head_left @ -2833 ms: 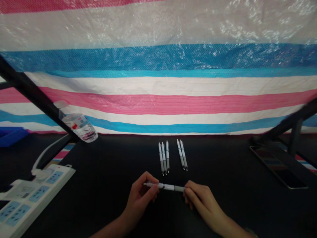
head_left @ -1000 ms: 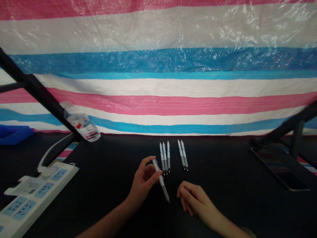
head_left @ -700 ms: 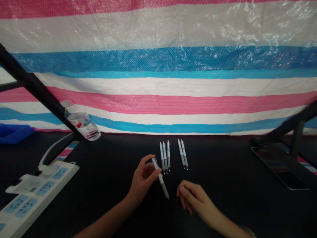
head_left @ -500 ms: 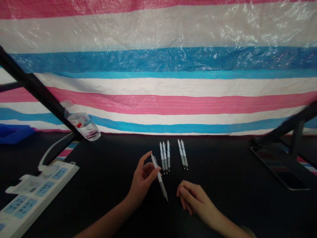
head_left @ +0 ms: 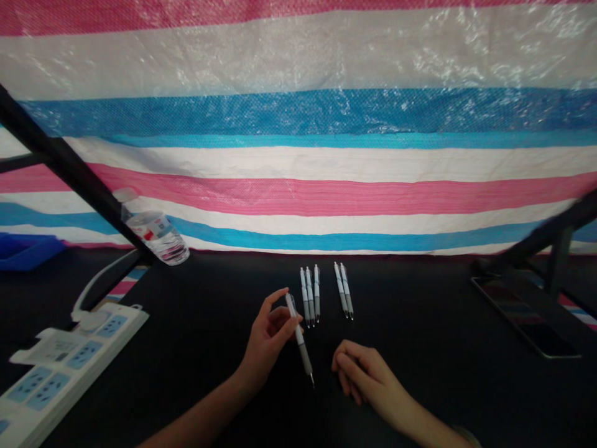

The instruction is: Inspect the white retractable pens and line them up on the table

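My left hand (head_left: 265,339) pinches a white and grey pen (head_left: 299,336) between thumb and fingers. Its index finger reaches up to the pen's top end, and the fine tip is out, pointing down toward me. On the black table, my right hand (head_left: 361,373) rests with its fingers curled in and nothing visible in them. Just beyond the hands, three matching pens (head_left: 309,297) lie side by side, tips toward me. To their right is a pair of the same pens (head_left: 344,290), close together.
A white power strip (head_left: 69,367) with a plug in it lies at the left. Behind it are a water bottle (head_left: 161,236), a black slanted bar (head_left: 84,168) and a blue tray (head_left: 28,251). A phone (head_left: 525,317) lies at the right by another black support (head_left: 559,249). Striped sheeting (head_left: 298,196) hangs behind.
The held pen has tilted a little more upright, its tip moving slightly left and down. My right hand stays where it was.
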Tool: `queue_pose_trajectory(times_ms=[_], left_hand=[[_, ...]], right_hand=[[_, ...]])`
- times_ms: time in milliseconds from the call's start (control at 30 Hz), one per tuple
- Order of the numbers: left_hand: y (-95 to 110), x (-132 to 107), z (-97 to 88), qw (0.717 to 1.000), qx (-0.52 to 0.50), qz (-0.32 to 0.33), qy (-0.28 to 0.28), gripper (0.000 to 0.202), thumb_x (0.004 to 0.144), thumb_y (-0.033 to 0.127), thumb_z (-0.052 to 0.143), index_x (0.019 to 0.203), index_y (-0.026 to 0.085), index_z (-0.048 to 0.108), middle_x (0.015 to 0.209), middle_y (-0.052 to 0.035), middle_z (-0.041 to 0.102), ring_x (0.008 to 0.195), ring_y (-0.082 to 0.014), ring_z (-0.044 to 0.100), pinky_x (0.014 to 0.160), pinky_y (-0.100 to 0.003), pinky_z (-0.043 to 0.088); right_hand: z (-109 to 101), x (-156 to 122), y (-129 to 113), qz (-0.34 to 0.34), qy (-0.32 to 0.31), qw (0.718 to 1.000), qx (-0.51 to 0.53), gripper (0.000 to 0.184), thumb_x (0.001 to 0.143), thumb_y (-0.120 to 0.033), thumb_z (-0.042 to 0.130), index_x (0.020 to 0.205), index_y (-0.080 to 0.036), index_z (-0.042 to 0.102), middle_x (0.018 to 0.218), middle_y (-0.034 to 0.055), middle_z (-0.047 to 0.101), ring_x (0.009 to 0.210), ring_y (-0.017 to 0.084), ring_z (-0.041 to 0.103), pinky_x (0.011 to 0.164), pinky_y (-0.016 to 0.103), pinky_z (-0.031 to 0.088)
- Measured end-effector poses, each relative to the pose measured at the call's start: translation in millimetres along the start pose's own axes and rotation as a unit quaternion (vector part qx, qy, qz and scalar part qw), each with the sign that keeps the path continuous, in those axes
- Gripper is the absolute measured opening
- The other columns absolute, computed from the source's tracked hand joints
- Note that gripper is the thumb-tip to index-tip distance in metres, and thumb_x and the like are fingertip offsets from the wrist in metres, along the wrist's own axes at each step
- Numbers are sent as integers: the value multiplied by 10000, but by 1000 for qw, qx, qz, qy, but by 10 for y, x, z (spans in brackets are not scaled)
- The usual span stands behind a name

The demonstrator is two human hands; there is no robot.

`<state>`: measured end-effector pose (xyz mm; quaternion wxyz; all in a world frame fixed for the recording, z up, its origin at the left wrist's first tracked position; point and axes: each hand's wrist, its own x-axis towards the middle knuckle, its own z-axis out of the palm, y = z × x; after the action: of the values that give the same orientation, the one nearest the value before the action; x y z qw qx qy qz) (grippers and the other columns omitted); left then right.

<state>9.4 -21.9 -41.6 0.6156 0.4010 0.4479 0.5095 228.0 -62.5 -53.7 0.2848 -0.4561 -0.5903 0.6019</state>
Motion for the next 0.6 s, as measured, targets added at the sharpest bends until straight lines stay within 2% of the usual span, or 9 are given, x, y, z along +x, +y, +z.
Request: queue_pose_trajectory(times_ms=[267,433,600], left_hand=[[-37,-11,-45,1000,-5,1,-19,561,824,273,752,1289,225,441,855,-14,719,760,-184,693,717,-323,573],[-24,-15,-21,1000,-4,-20,-14,642,810,291,760,1345,244,408,846,0,705,742,-177,690,680,-306,582],[58,77,-45,997,63,-25,-35,684,810,299,738,1389,243,379,833,6,693,748,-185,691,643,-305,603]], right_hand=[[-1,6,-14,6,3,1000,-7,525,955,-636,434,872,-147,605,570,-40,538,414,62,428,414,176,281],[-7,7,4,3,-1,1000,4,534,951,-642,435,864,-144,606,565,-40,532,408,59,415,410,173,283],[-21,5,11,1,1,1000,11,509,957,-621,446,876,-144,603,569,-42,527,413,59,422,407,168,283]])
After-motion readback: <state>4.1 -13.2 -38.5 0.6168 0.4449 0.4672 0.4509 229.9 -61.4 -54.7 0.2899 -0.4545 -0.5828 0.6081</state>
